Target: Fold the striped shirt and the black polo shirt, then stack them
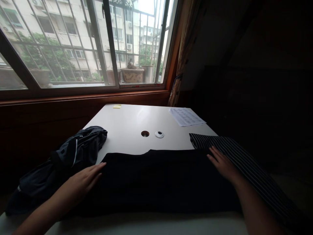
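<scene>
A dark garment (166,182), its exact kind hard to make out, lies spread flat across the near part of the white table (129,124). On its left edge rests my left hand (84,179), fingers stretched out and pointing to the far side. My right hand (222,163) lies flat on the right end of the garment, fingers extended and slightly apart. Beside that hand a dark striped garment (234,150) hangs over the table's right edge. To the left, a bunched dark garment with a white drawstring (83,147) lies along the table's left edge.
Printed sheets (187,117) lie at the far right of the table, and a yellow sticky note (117,106) at the far left. Mid-table are a round cable hole (145,133) and a white ring-shaped cover (159,134). Beyond stand a barred window (80,45) and a tied curtain (179,71).
</scene>
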`<state>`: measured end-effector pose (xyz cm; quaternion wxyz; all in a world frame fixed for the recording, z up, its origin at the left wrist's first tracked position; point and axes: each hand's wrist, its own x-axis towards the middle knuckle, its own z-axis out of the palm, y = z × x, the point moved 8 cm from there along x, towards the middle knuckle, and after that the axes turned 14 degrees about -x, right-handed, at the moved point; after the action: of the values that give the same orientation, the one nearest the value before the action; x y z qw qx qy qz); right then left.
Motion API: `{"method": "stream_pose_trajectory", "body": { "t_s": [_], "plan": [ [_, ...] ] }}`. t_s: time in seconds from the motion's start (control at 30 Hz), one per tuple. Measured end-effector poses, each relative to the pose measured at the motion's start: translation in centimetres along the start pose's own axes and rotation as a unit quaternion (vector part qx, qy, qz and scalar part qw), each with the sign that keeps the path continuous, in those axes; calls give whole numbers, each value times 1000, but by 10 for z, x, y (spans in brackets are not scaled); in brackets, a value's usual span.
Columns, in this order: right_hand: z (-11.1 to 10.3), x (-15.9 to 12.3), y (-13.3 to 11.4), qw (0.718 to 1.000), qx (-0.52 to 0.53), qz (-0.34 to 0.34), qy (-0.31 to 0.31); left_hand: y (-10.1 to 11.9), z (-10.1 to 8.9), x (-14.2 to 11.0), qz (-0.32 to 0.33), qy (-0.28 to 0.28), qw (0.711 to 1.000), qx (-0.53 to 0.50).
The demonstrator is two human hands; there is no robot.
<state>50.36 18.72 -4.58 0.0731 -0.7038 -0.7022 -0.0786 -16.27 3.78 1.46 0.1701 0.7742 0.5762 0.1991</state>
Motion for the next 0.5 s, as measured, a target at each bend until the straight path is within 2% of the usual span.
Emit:
{"method": "stream_pose_trajectory", "body": {
  "t_s": [0.13, 0.3, 0.37, 0.5],
  "plan": [
    [-3, 0, 0, 1000, 24, 0, 11, -15, -17, 25, -47, 2, 996, -76],
    [-10, -1, -2, 998, 48, -2, 32, -26, -14, 57, -121, -33, 986, -109],
    [-12, -1, -3, 998, 50, 0, 32, -28, -13, 63, -144, -40, 982, -119],
    [-14, -2, -4, 998, 53, 3, 34, -29, -13, 65, -148, -34, 982, -115]
  ]
}}
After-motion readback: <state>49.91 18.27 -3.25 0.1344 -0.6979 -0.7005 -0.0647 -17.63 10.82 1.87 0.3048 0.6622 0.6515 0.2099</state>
